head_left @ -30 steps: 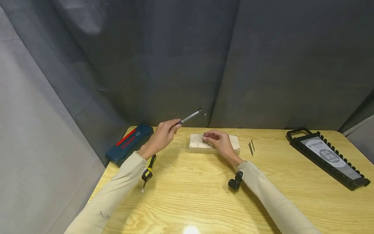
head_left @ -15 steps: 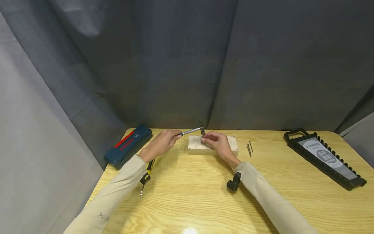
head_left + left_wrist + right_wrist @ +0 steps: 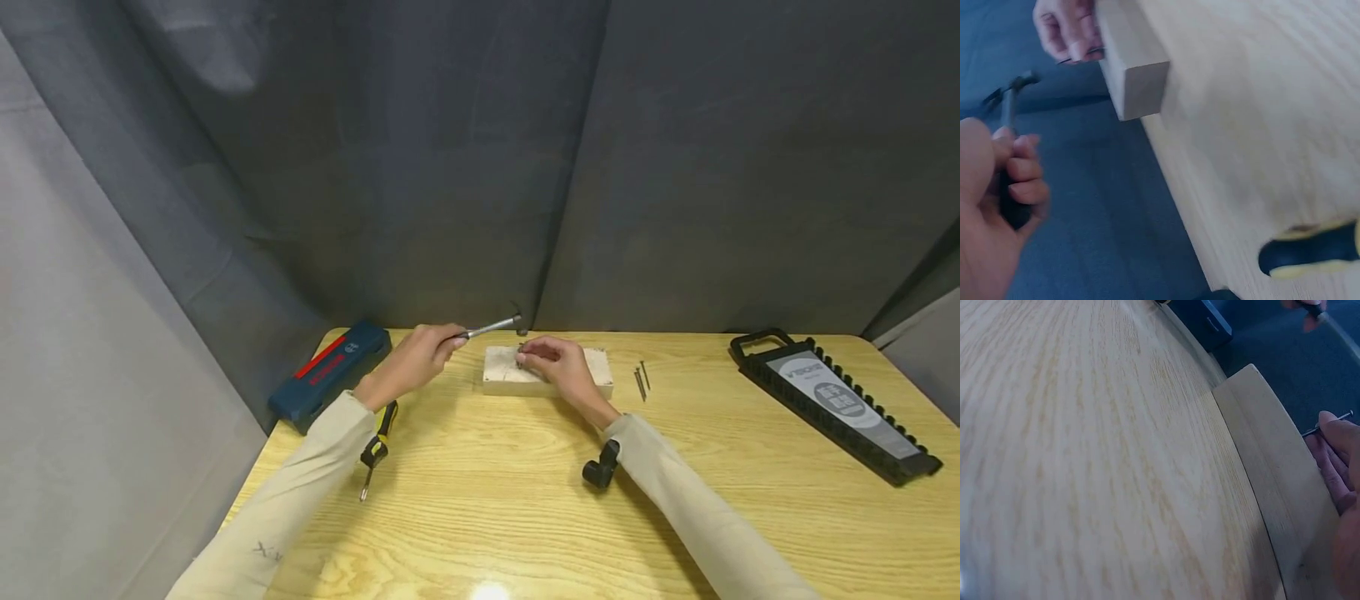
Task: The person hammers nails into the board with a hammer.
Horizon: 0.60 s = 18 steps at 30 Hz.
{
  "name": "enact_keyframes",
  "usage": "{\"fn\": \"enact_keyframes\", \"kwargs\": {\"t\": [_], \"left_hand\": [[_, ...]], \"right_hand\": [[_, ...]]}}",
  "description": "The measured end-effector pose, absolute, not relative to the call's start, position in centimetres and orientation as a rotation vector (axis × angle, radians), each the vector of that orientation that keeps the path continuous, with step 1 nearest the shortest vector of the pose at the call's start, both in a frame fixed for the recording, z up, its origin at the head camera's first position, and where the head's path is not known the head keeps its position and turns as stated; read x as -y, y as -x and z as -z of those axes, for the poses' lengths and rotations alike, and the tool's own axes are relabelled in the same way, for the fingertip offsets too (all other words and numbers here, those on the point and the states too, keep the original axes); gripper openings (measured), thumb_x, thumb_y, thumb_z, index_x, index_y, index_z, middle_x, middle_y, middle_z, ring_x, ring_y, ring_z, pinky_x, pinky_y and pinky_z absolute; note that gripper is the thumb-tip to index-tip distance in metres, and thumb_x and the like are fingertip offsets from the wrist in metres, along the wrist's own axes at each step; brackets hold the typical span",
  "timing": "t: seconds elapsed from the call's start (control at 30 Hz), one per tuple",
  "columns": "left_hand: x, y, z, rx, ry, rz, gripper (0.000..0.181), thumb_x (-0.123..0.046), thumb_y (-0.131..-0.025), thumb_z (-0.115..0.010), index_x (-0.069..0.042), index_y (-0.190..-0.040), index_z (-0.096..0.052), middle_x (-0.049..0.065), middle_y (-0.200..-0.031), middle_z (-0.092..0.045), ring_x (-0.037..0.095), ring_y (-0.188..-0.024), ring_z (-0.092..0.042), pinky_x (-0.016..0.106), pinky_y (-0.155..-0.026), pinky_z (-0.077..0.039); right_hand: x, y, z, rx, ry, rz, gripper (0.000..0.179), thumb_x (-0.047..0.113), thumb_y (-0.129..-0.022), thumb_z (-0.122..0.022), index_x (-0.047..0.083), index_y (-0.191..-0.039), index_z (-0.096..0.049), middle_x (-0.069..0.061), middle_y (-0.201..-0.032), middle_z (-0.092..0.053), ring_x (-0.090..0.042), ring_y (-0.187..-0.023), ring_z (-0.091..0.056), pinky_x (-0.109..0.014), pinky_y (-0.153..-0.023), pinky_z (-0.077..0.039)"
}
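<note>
My left hand (image 3: 420,354) grips a small claw hammer (image 3: 491,327) by its dark handle. The hammer's head is raised a little above the nail, as the left wrist view also shows with the hammer head (image 3: 1013,87) apart from it. With thumb and fingers, my right hand (image 3: 562,364) pinches a nail (image 3: 1349,414) upright on the pale wooden block (image 3: 498,385). In the right wrist view the nail's head sticks out beyond the fingertips and its point meets the face of the block (image 3: 1266,450).
Loose nails (image 3: 641,382) lie right of the block. A yellow-and-black screwdriver (image 3: 382,437) lies near my left forearm, beside a blue case (image 3: 330,375). At the right is a black toothed rack (image 3: 840,400). A dark curtain (image 3: 420,167) hangs behind the table (image 3: 480,500).
The hammer came down from a high lift onto the nail half a second ago and is now slightly raised again. My right hand has kept its pinch on the nail.
</note>
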<state>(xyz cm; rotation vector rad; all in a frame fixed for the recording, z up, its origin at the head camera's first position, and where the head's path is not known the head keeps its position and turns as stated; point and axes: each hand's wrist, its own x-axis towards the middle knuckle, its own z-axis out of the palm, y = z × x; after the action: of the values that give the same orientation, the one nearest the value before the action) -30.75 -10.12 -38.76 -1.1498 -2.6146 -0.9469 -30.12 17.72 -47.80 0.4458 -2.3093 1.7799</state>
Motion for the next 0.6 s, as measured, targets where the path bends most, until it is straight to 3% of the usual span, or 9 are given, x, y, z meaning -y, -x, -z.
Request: {"fn": "enact_keyframes", "kwargs": {"t": [0.13, 0.27, 0.37, 0.5, 0.6], "left_hand": [[10.3, 30.9, 38.4, 2.530, 1.079, 1.135, 0.020, -0.013, -0.113, -0.049, -0.004, -0.115, -0.066, 0.006, -0.076, -0.054, 0.013, -0.056, -0.041, 0.028, -0.055, -0.038], [10.4, 31.0, 38.5, 2.633, 1.152, 1.040, 0.020, -0.012, -0.112, -0.050, -0.005, -0.101, -0.064, 0.001, -0.071, -0.046, 0.010, -0.055, -0.038, 0.025, -0.055, -0.036], [10.6, 31.0, 38.5, 2.628, 1.158, 1.001, 0.020, -0.011, -0.112, -0.051, -0.005, -0.100, -0.066, 0.001, -0.069, -0.046, 0.010, -0.053, -0.037, 0.025, -0.055, -0.036], [10.4, 30.9, 38.3, 2.508, 1.063, 1.140, 0.019, -0.012, -0.112, -0.050, -0.005, -0.110, -0.067, 0.006, -0.074, -0.054, 0.013, -0.055, -0.040, 0.027, -0.055, -0.037], [10.1, 30.8, 38.7, 2.564, 1.112, 1.070, 0.020, -0.012, -0.112, -0.050, -0.005, -0.103, -0.065, 0.004, -0.072, -0.050, 0.011, -0.056, -0.039, 0.026, -0.055, -0.036]], "right_hand": [[-17.6, 30.3, 47.8, 2.300, -0.458, -1.784, 0.019, 0.004, -0.096, -0.076, -0.005, -0.113, -0.075, -0.024, -0.112, -0.075, -0.014, -0.093, -0.072, -0.017, -0.076, -0.054], [-17.2, 29.3, 46.2, 2.308, -0.460, -1.802, 0.018, 0.000, -0.096, -0.075, -0.008, -0.112, -0.074, -0.027, -0.111, -0.074, -0.031, -0.097, -0.074, -0.020, -0.076, -0.055], [-17.1, 28.6, 45.2, 2.340, -0.462, -1.794, 0.020, 0.000, -0.096, -0.074, -0.010, -0.113, -0.072, -0.029, -0.112, -0.074, -0.038, -0.101, -0.073, -0.021, -0.078, -0.056], [-17.4, 29.3, 46.2, 2.370, -0.447, -1.810, 0.022, 0.002, -0.098, -0.073, -0.010, -0.116, -0.072, -0.029, -0.116, -0.073, -0.040, -0.105, -0.072, -0.024, -0.079, -0.057], [-17.8, 30.2, 47.3, 2.366, -0.428, -1.828, 0.022, 0.004, -0.098, -0.074, -0.008, -0.117, -0.072, -0.027, -0.116, -0.073, -0.036, -0.103, -0.073, -0.023, -0.077, -0.056]]}}
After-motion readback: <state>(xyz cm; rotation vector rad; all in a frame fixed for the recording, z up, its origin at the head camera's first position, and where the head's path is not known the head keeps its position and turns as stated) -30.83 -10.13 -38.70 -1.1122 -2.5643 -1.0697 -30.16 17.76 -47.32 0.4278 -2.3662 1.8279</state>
